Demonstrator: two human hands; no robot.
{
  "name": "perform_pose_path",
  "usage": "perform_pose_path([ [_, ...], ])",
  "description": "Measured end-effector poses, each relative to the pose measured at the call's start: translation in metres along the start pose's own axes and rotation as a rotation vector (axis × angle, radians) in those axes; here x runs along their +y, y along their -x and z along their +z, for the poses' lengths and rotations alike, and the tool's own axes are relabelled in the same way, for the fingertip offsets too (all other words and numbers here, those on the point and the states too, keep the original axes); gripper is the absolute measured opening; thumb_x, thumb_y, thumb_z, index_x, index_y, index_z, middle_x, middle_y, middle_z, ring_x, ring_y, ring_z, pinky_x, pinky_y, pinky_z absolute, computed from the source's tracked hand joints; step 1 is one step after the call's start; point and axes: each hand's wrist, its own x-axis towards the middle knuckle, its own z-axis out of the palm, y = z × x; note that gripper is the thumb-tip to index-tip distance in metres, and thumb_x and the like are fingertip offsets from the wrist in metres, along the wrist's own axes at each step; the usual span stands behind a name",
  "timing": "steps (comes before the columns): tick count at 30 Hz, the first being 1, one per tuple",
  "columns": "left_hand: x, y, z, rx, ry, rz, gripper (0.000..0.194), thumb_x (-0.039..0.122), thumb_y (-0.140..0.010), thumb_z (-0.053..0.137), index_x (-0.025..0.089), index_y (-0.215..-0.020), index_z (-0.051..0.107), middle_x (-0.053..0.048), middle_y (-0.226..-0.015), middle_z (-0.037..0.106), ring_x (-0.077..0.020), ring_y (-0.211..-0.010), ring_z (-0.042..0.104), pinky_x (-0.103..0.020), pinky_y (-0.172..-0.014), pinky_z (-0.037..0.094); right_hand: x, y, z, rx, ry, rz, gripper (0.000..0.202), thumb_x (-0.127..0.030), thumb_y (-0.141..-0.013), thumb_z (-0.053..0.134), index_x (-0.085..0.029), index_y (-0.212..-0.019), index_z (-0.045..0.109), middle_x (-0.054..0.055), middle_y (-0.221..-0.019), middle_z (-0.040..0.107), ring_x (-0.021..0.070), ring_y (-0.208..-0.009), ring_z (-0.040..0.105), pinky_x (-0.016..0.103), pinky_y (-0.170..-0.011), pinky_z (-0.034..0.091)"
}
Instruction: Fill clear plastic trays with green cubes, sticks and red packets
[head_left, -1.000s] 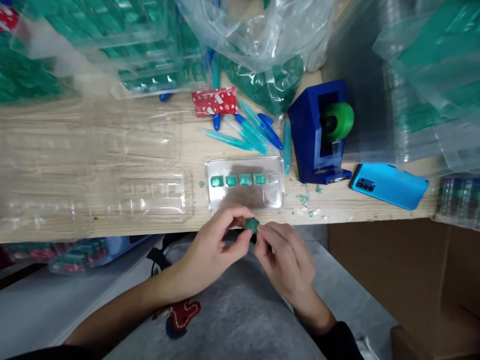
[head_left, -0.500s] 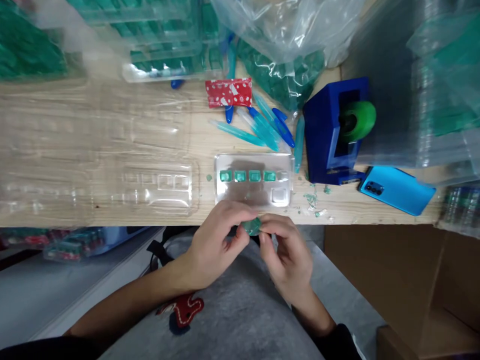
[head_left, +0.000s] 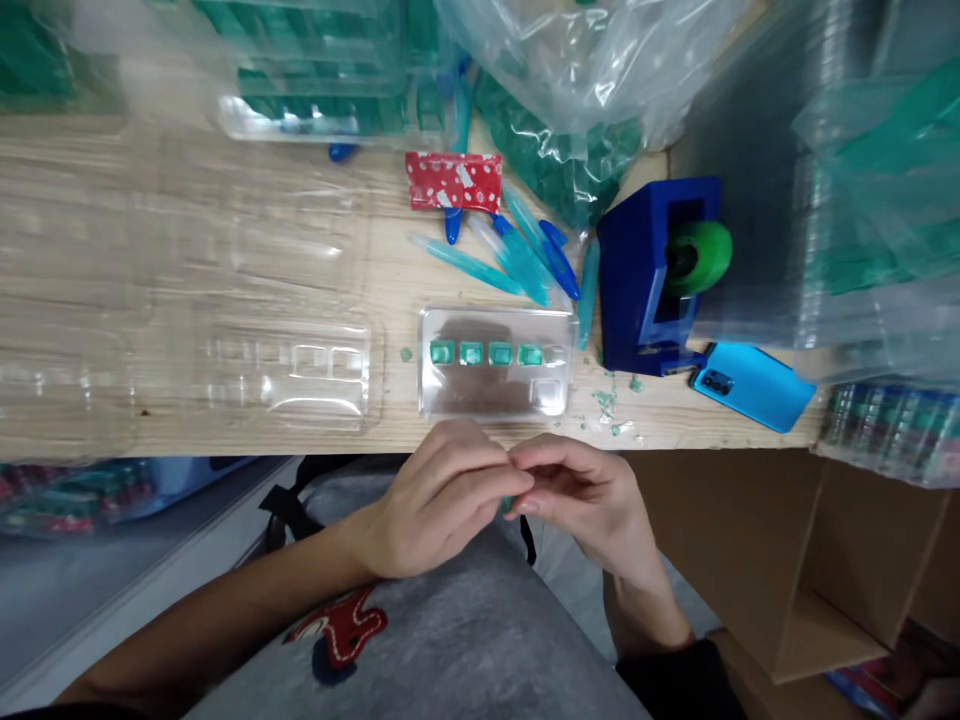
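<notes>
green piece (head_left: 508, 503): held in mid-air just off the near edge of the table (head_left: 394, 280); only a sliver shows between the fingertips.

table: pale wood; working over it rather than past its edge would let it catch a dropped bit.

tape dispenser (head_left: 626, 290): blue, to the right of the see-through tray (head_left: 480, 395), apart from both hands, so there is room to move.

left hand (head_left: 442, 505): fingers pressed together over the piece, seemingly pinching it against a thumb that is hidden; a light, steady hold should do.

right hand (head_left: 600, 490): index finger and thumb bent toward each other at the left fingertips; whether they pinch the piece or only steady it cannot be told. small, slow movements suit so little a thing.

see-through tray: flat on the table, just beyond the hands; knuckles are best kept from bumping it.

green blocks (head_left: 500, 353): four in the tray, in a spaced row that a nudge could upset.

green crumbs (head_left: 606, 403): scattered right of the tray; best kept off the fingertips.
</notes>
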Motion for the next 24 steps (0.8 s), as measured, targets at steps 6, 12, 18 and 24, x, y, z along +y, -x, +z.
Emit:
perform_pose_path([
  [6,-0.019,0.008,-0.002,-0.134,-0.254,-0.061,0.014,0.011,-0.092,0.049,0.011,-0.104,0.057,-0.009,-0.092,0.065,-0.0189,-0.086,0.058,-0.032,-0.076,0.047,-0.004,-0.018,-0.030,0.315,0.867,-0.318,0.024,-0.009,-0.084,0.065,-0.022,-0.104,0.066,0.004,-0.102,0.069,0.0152,-0.097,0.065,0.030,-0.085,0.057],
  [12,-0.037,0.008,-0.002,-0.368,-0.434,-0.060,0.015,0.017,-0.094,0.048,0.013,-0.092,0.063,-0.006,-0.085,0.067,-0.0207,-0.076,0.055,-0.034,-0.069,0.038,-0.008,-0.041,-0.044,0.126,1.292,-0.276,0.025,-0.011,-0.092,0.050,-0.020,-0.113,0.060,0.009,-0.114,0.064,0.0211,-0.105,0.063,0.037,-0.086,0.056],
  [18,-0.046,-0.004,-0.007,-0.499,-0.294,-0.118,0.015,0.017,-0.093,0.049,0.015,-0.088,0.063,-0.004,-0.081,0.062,-0.0203,-0.078,0.055,-0.033,-0.073,0.040,-0.012,-0.057,-0.042,0.000,1.366,-0.219,0.022,-0.009,-0.092,0.046,-0.017,-0.107,0.060,0.011,-0.107,0.065,0.0233,-0.099,0.064,0.038,-0.079,0.057],
  [24,-0.036,-0.007,0.005,-0.484,-0.605,-0.006,0.027,0.002,-0.088,0.040,0.011,-0.076,0.062,-0.008,-0.072,0.060,-0.0223,-0.070,0.054,-0.035,-0.066,0.043,-0.009,-0.049,-0.039,0.085,1.396,-0.341,0.025,-0.015,-0.094,0.045,-0.015,-0.115,0.057,0.016,-0.115,0.061,0.0259,-0.102,0.063,0.040,-0.078,0.057],
])
